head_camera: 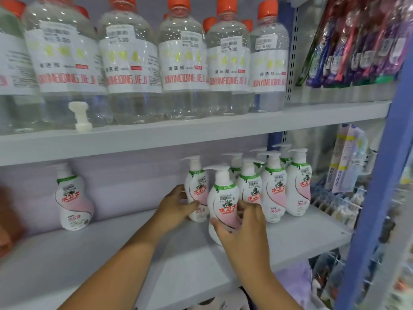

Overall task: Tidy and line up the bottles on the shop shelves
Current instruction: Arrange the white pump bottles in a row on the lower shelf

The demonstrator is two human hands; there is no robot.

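On the lower shelf (301, 240) stand several white pump bottles with pink labels and green neck bands. My right hand (241, 227) is wrapped around the front pump bottle (223, 198), near the shelf's front edge. My left hand (176, 206) grips the pump bottle behind it (197, 186) from the left. More pump bottles (274, 186) are grouped to the right, toward the back. One lone pump bottle (72, 198) stands far left.
The upper shelf (201, 133) carries a row of large clear bottles with orange caps (183, 59). A small white pump part (80, 116) lies at its front edge. A blue upright (377, 198) bounds the right side, with hanging packets (357, 41) beyond it.
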